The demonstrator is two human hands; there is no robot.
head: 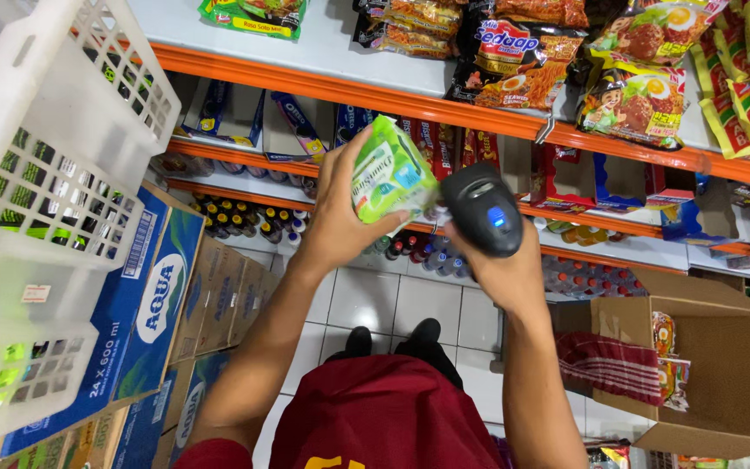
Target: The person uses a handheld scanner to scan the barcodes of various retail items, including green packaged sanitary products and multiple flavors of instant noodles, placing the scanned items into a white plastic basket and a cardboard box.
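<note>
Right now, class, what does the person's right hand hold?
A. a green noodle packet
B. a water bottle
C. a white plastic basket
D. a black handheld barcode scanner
D: the right hand grips a black handheld barcode scanner, aimed at the green packet in the left hand.

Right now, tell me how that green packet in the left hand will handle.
The green packet is probably light: the left hand holds it up by one edge. Its glossy film looks slippery and crinkly, so it likely flexes rather than stays stiff. It looks flattish, so it seems unlikely to roll; whether the contents are fragile cannot be seen.
</note>
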